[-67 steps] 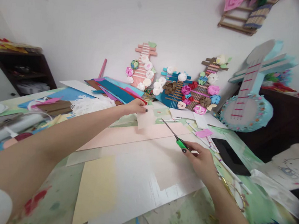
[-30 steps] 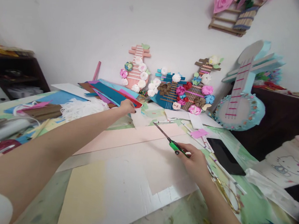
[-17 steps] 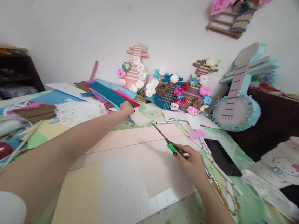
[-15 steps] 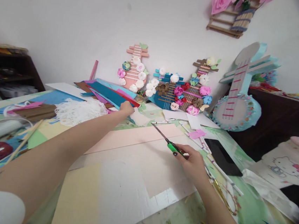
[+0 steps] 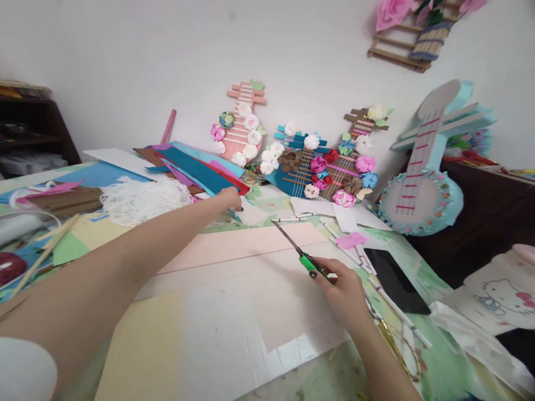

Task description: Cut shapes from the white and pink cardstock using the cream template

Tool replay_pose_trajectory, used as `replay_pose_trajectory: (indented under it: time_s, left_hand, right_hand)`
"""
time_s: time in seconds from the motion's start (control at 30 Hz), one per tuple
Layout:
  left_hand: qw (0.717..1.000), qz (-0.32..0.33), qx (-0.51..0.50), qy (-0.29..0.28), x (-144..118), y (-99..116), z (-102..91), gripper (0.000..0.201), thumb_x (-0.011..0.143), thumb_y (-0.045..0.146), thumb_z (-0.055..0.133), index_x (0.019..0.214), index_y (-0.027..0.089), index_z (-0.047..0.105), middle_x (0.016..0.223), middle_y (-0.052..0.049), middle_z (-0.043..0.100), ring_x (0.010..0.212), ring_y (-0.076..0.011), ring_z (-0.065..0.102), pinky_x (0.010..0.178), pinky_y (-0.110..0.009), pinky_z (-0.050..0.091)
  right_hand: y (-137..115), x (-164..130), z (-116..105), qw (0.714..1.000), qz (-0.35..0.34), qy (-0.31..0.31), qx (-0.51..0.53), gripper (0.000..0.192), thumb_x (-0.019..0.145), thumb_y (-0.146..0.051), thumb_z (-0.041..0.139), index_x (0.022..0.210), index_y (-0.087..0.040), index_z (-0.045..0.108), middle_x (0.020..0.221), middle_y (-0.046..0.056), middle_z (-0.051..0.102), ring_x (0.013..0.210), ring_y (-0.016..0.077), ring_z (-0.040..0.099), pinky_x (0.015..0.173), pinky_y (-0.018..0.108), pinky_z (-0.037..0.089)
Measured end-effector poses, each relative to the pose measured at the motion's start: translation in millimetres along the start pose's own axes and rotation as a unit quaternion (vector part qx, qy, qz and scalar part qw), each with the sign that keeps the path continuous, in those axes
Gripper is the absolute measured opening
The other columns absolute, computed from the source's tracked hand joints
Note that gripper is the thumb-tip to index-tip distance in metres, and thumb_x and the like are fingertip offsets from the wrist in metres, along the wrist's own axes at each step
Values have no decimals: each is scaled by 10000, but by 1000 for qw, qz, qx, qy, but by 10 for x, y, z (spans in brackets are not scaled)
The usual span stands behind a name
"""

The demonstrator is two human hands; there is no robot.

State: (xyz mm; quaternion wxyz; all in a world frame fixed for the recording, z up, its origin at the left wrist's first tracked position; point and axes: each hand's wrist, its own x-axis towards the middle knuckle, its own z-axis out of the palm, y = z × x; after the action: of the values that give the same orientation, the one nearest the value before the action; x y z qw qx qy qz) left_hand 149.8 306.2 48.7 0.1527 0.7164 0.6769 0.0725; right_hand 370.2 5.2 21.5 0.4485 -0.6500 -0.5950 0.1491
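My right hand (image 5: 341,289) grips a green utility knife (image 5: 311,265) over the pale sheets. Its long dark blade is extended and points up and left. Beneath it lies a large white board (image 5: 222,328) with a cream patch, and a long pale pink strip (image 5: 248,246) runs along its far side. My left hand (image 5: 230,198) reaches across to the far side, beside a stack of coloured paper (image 5: 199,167) and a whitish paper scrap (image 5: 253,215). Its fingers bend downward and are mostly hidden, so I cannot see whether anything is in them.
Paper-flower lutes (image 5: 301,169) lean at the wall, beside a big light-blue lute (image 5: 419,196). On the right are a phone (image 5: 395,280), paper sticks (image 5: 399,304) and gold-handled scissors (image 5: 397,348). Shredded white paper (image 5: 147,200) and a glue gun (image 5: 2,232) lie left.
My left hand has shifted slightly right and down, and a dark fingernail now shows. My right hand and the utility knife have stayed in place. The view has turned very slightly.
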Motion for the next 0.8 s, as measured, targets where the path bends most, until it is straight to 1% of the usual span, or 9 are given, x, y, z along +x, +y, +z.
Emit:
replay_pose_trajectory:
  time_s: [0.17, 0.27, 0.43, 0.5, 0.57, 0.67, 0.7, 0.73, 0.8]
  left_hand:
    - [999, 17, 11, 28, 13, 25, -53, 322, 933, 332, 616, 1219, 191, 576, 1223, -81, 585, 1073, -232, 607, 872, -395, 535]
    - [998, 16, 26, 60, -48, 6, -111, 339, 930, 333, 621, 1229, 181, 568, 1219, -85, 586, 1069, -233, 610, 869, -402, 536]
    - [985, 38, 48, 160, -315, -92, -256, 361, 945, 345, 594, 1251, 159, 552, 1249, -103, 572, 1070, -236, 603, 890, -441, 530]
    - [980, 67, 61, 176, -476, -187, -317, 368, 947, 345, 591, 1259, 156, 546, 1264, -107, 564, 1081, -240, 598, 900, -451, 525]
    - [981, 98, 76, 152, -668, -342, -361, 363, 948, 349, 588, 1251, 154, 550, 1254, -106, 568, 1076, -238, 599, 899, -449, 524]
    - [985, 135, 99, 49, -1011, -684, -376, 314, 934, 413, 593, 1106, 152, 622, 1105, -68, 635, 982, -218, 629, 859, -397, 526]
    - [984, 145, 103, 12, -1132, -815, -369, 344, 902, 456, 620, 1030, 137, 640, 1017, -63, 657, 921, -212, 640, 834, -390, 519]
    - [983, 152, 104, -17, -1250, -944, -359, 384, 819, 514, 682, 913, 142, 665, 914, -64, 674, 867, -244, 653, 789, -358, 508]
    - [980, 161, 102, -56, -1450, -1175, -336, 429, 674, 577, 750, 800, 176, 661, 853, -76, 681, 840, -277, 660, 720, -317, 472]
  right_hand:
    - [-3, -4, -28, 1000, 0, -2, -22, 287, 766, -317, 596, 993, -220, 743, 981, 68, 742, 838, 232, 639, 705, 344, 480]
    - [-3, -5, -44, 1000, -3, 3, -20, 289, 776, -320, 589, 1000, -217, 740, 998, 73, 740, 847, 233, 636, 717, 348, 487]
    - [5, 2, -51, 1000, -1, 17, -14, 306, 753, -335, 602, 991, -209, 746, 980, 79, 739, 845, 239, 632, 717, 354, 506]
    - [16, 11, -55, 1000, -2, 22, -13, 328, 746, -351, 602, 999, -202, 747, 972, 84, 736, 837, 239, 629, 731, 366, 510]
    - [27, 21, -61, 1000, 0, 26, -13, 351, 745, -376, 601, 1006, -192, 745, 963, 92, 733, 816, 238, 622, 729, 376, 511]
    - [32, 34, -68, 999, 7, 38, -13, 377, 737, -407, 608, 1005, -179, 743, 967, 104, 732, 792, 237, 616, 692, 372, 506]
    - [28, 36, -69, 999, 9, 43, -14, 382, 732, -415, 612, 999, -176, 744, 955, 106, 733, 786, 237, 616, 677, 367, 504]
    - [22, 37, -70, 999, 10, 48, -15, 384, 726, -424, 618, 987, -174, 746, 934, 106, 733, 780, 238, 618, 665, 363, 503]
    - [7, 37, -73, 998, 10, 54, -16, 387, 717, -445, 629, 963, -172, 752, 885, 103, 732, 765, 236, 620, 657, 359, 503]
